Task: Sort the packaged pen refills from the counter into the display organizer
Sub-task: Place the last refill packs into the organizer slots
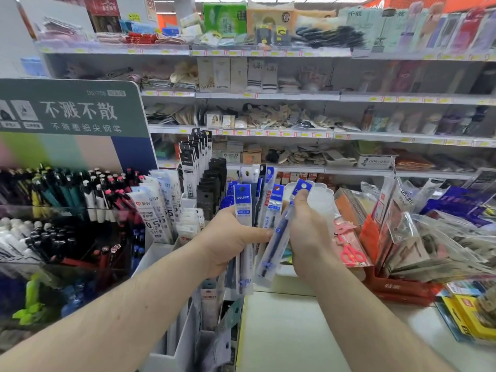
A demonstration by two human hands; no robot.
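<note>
Refill packs (245, 229) fan upright in our left hand (228, 237)'s grip; our right hand (308, 232) pinches one blue-topped refill pack (279, 234), seemingly above the display organizer (185, 331).

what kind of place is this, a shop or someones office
Most likely a stationery or general goods shop. Long shelves carry yellow price tags, a display organizer holds packaged refills beside racks of pens, and both hands grip refill packs.
</note>
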